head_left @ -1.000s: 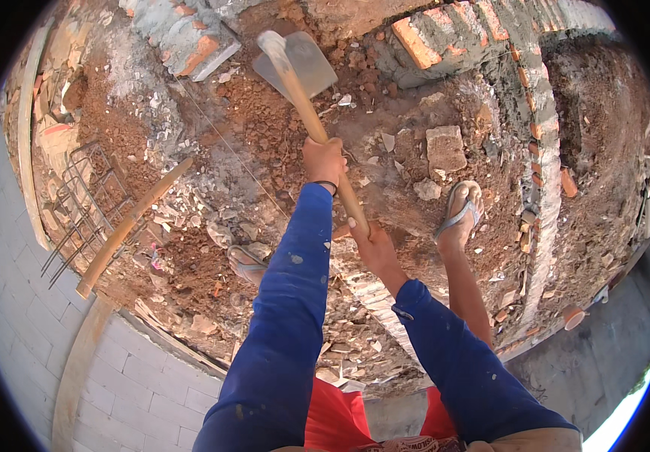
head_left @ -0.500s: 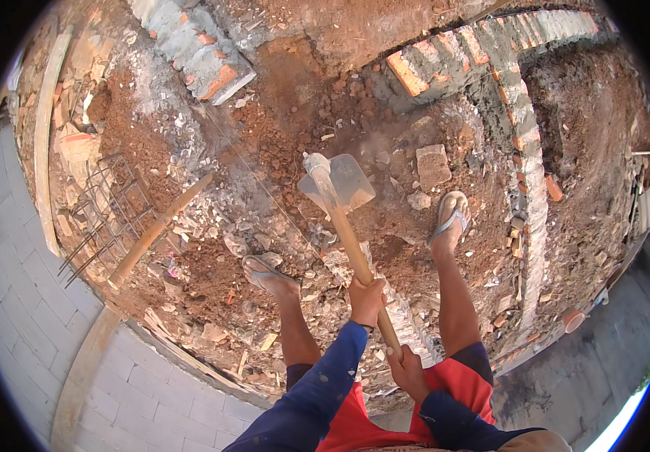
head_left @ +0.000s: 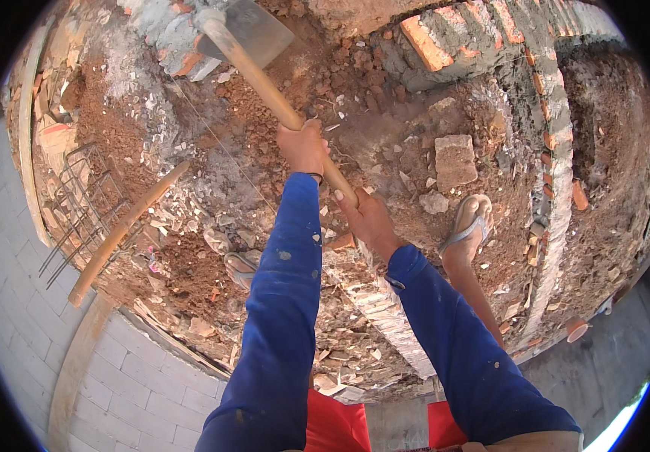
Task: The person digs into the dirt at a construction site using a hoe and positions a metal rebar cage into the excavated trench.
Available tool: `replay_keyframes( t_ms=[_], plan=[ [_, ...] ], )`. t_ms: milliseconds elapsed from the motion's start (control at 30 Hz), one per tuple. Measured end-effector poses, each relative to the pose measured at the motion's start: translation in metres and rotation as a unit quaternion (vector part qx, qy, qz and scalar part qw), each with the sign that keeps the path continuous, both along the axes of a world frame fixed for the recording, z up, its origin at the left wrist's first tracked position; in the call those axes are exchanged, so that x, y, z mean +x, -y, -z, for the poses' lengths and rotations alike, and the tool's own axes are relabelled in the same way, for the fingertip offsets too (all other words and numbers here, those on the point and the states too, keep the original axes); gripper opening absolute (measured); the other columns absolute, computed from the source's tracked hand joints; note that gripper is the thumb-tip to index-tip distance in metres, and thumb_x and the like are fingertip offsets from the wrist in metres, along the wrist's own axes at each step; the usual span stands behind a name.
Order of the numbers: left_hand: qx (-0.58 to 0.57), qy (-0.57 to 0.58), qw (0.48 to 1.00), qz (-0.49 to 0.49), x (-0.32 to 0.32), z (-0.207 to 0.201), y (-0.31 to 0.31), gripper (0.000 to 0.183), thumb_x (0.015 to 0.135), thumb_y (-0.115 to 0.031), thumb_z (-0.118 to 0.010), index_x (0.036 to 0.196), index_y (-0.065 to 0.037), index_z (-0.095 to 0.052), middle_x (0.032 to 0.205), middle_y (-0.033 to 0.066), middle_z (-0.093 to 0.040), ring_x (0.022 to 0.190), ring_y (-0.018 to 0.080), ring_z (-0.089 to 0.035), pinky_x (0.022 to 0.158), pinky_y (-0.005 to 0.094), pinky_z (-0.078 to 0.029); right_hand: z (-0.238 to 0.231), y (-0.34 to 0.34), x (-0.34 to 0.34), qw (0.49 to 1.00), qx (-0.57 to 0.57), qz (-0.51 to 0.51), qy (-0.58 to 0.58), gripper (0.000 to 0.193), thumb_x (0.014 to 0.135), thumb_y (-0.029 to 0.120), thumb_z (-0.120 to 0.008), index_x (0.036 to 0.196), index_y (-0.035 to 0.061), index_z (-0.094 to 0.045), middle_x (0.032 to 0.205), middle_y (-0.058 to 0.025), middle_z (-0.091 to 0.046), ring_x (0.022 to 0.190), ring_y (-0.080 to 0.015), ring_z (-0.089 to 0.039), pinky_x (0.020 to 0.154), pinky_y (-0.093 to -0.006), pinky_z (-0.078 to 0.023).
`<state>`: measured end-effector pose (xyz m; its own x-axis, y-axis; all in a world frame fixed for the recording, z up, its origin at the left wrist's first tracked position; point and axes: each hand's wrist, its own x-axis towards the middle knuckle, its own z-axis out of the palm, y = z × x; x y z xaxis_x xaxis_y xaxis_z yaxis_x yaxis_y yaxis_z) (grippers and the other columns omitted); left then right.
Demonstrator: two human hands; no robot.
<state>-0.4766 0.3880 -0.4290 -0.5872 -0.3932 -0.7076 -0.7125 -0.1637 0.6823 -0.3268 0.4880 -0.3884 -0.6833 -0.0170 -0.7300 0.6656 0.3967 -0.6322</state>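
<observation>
Both my arms reach forward in blue sleeves, holding a hoe with a long wooden handle [head_left: 266, 89]. My left hand [head_left: 304, 147] is wrapped round the middle of the handle. Nearer to me, my right hand [head_left: 371, 221] grips the handle's butt end. The hoe's broad grey metal blade [head_left: 255, 34] is far out ahead, near the top of the view. It overlaps the end of a low brick and mortar wall [head_left: 163, 34]; whether it touches the wall or the soil I cannot tell. Loose reddish soil [head_left: 317, 90] lies beside the blade.
A brick wall [head_left: 453, 45] stands at the far right, joined by a narrow brick line [head_left: 558, 162]. A loose brick block [head_left: 455, 161] lies near my right foot. At left are a rebar cage [head_left: 84, 188] and a wooden pole [head_left: 129, 230]. A thin string [head_left: 219, 147] crosses the rubble.
The hoe has swung forward and left, from the soil between my feet out to the far wall end. Both hands have moved forward with the handle, and my arms are stretched out.
</observation>
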Motion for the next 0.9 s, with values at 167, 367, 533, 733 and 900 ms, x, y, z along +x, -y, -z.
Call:
replay_keyframes(
  t_ms=[167, 367, 533, 733, 900],
  plan=[
    [0.053, 0.219, 0.974, 0.023, 0.071, 0.051, 0.002, 0.012, 0.085, -0.007, -0.066, 0.085, -0.003, -0.054, 0.065, 0.0069, -0.054, 0.046, 0.0193, -0.054, 0.041, 0.0373, -0.049, -0.034, -0.018, 0.058, 0.984, 0.054, -0.021, 0.170, 0.065, 0.102, 0.059, -0.049, 0.107, -0.0054, -0.060, 0.081, -0.0267, -0.068, 0.082, -0.0461, -0.069, 0.073, -0.0534, -0.051],
    [0.145, 0.196, 0.968, 0.056, 0.125, -0.021, 0.011, 0.013, 0.085, -0.006, -0.067, 0.083, -0.005, -0.054, 0.066, 0.0058, -0.054, 0.049, 0.0213, -0.058, 0.044, 0.0398, -0.052, -0.138, 0.004, 0.078, 0.977, 0.059, 0.009, 0.205, 0.059, 0.102, 0.055, -0.051, 0.102, -0.0034, -0.058, 0.080, -0.0263, -0.067, 0.077, -0.0435, -0.069, 0.069, -0.0516, -0.051],
    [0.267, 0.253, 0.929, -0.046, 0.214, -0.137, 0.006, 0.024, 0.091, -0.019, -0.077, 0.096, -0.007, -0.057, 0.068, 0.0027, -0.056, 0.049, 0.0185, -0.056, 0.044, 0.0365, -0.050, -0.262, -0.019, 0.197, 0.977, 0.097, -0.008, 0.188, 0.046, 0.102, 0.042, -0.060, 0.088, -0.0012, -0.055, 0.060, -0.0208, -0.059, 0.056, -0.0386, -0.064, 0.053, -0.0466, -0.046],
    [0.287, 0.299, 0.908, -0.057, 0.285, -0.195, -0.023, 0.026, 0.090, -0.010, -0.076, 0.099, -0.007, -0.051, 0.069, 0.0035, -0.057, 0.051, 0.0154, -0.056, 0.045, 0.0322, -0.048, -0.348, -0.020, 0.277, 0.955, 0.135, 0.061, 0.258, 0.040, 0.101, 0.034, -0.064, 0.083, -0.0013, -0.057, 0.061, -0.0118, -0.053, 0.055, -0.0183, -0.053, 0.052, -0.0402, -0.043],
    [0.233, 0.083, 0.968, -0.030, 0.153, -0.153, 0.043, 0.023, 0.092, -0.006, -0.071, 0.104, -0.004, -0.052, 0.075, 0.0001, -0.055, 0.056, 0.0087, -0.054, 0.048, 0.0256, -0.045, -0.203, 0.030, 0.207, 0.981, 0.083, 0.077, 0.156, 0.038, 0.088, 0.029, -0.081, 0.083, -0.0018, -0.058, 0.060, -0.0110, -0.057, 0.053, -0.0171, -0.052, 0.052, -0.0378, -0.045]
  ],
)
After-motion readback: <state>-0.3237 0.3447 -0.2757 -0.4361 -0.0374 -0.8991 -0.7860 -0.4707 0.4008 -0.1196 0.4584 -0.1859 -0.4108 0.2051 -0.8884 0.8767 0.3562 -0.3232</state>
